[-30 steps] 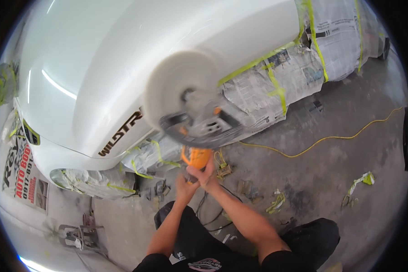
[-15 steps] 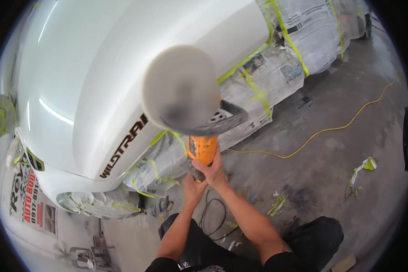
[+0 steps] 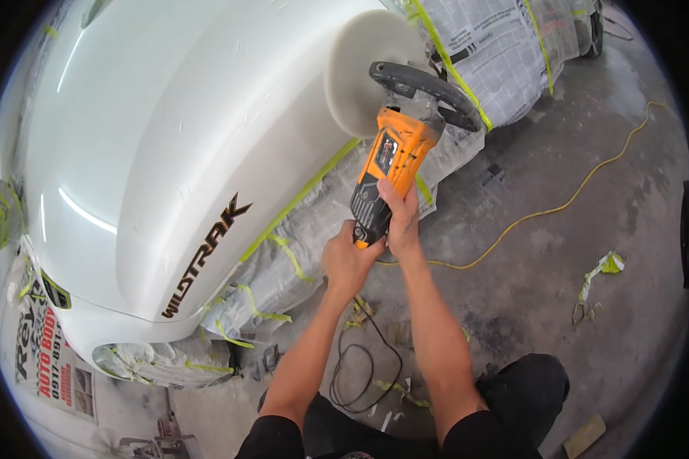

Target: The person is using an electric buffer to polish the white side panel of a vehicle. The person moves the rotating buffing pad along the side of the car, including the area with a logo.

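Note:
An orange and black polisher points away from me, its round pale pad up against the white car hood near its far right edge. I cannot tell how firmly the pad touches. My right hand is closed around the side of the polisher's body, thumb on top. At the rear end, my left hand is closed on the handle, its fingertips partly hidden. A black loop handle at the polisher's head has no hand on it. Dark lettering runs along the hood's side.
Newspaper and plastic masking with yellow-green tape covers the car's side. A yellow cord crosses the grey floor, and a black cable lies coiled below my hands. Crumpled tape lies at right. A printed banner stands at lower left.
Both hands have carried the polisher up and to the right. Its pad faced up toward me and now lies over toward the hood's far right edge, with more of the orange body showing.

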Demonstrator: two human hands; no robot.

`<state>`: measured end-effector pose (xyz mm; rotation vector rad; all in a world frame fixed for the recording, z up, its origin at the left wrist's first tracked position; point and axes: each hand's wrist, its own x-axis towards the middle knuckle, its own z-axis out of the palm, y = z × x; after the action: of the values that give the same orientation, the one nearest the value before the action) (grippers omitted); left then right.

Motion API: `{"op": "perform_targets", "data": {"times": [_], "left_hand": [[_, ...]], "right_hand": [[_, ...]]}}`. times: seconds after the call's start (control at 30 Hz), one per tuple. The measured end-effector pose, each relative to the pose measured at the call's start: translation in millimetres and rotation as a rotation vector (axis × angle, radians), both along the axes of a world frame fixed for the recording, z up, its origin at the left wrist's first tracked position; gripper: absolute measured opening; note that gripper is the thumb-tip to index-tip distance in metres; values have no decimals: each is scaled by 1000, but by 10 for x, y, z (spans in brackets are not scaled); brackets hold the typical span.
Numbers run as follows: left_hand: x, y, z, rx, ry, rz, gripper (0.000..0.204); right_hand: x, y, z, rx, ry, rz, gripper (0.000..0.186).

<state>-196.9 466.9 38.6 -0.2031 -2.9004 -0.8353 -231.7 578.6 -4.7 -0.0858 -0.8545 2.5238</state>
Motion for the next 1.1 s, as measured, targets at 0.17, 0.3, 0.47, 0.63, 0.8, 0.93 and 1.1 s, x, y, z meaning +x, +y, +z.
{"op": "perform_targets", "data": {"times": [0.17, 0.3, 0.47, 0.63, 0.8, 0.93, 1.1], "left_hand": [[91, -243, -51, -45, 36, 5, 49], [355, -890, -301, -95, 59, 53, 52], [865, -1806, -582, -48, 1, 177, 51], [1013, -1945, -597, -34, 11, 185, 56], [727, -1609, -426, -128, 59, 152, 54], [402, -1106, -255, -147, 89, 68, 51], [257, -469, 10, -127, 84, 43, 47]], "right_hand": [[92, -233, -69, -109, 70, 64, 44], [393, -841, -179, -5, -1, 79, 55], [839, -1605, -310, 92, -85, 224, 74], [929, -1835, -370, -4, -5, 308, 81], [669, -1490, -285, -5, -20, 202, 68], [440, -1014, -160, -68, -11, 120, 57], [196, -516, -100, -125, 34, 53, 52]]}}
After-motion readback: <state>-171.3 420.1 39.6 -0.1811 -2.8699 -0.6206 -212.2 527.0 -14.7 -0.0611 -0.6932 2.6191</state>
